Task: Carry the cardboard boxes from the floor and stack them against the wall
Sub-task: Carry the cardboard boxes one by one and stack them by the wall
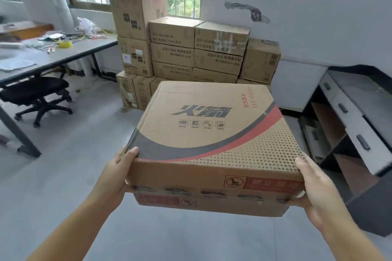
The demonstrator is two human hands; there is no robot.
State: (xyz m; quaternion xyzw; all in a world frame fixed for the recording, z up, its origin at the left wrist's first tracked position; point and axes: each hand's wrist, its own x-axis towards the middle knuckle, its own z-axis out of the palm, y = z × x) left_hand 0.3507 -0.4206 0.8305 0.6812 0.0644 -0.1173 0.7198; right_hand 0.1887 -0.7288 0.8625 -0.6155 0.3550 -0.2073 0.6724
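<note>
I carry a large flat cardboard box [210, 129] with a black and red swoosh and dark printed characters, held level in front of me above the floor. My left hand [115, 172] grips its near left corner, thumb on the top face and fingers underneath. My right hand [316, 186] grips the near right corner the same way. Straight ahead, a stack of cardboard boxes [191, 48] stands against the wall under the window, several layers high, tallest at its left end. The carried box hides the stack's lower front.
A grey desk [70, 53] with clutter and a black office chair [40, 95] stand to the left. A grey cabinet with drawers [347, 125] lines the right side. Grey floor [84, 154] lies between me and the stack.
</note>
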